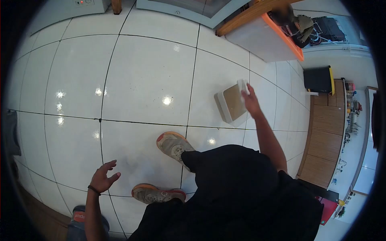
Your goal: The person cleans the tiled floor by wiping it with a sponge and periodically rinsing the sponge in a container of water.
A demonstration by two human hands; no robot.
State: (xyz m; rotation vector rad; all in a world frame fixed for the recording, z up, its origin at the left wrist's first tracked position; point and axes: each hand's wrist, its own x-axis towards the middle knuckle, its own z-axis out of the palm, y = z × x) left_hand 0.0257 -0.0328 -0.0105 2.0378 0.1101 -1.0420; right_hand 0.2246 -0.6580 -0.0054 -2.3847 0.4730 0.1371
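Glossy floor tiles (148, 72); matt cloth trousers (221, 160)

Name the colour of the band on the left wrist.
Black band; shows best in the head view.

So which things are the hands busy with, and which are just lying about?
Busy with:
small white thing, held by the right hand, too blurry to name
white rectangular bin with beige inside, right by that hand

Just lying about:
black box with yellow rim
blue-grey container with red label
white box with orange rim
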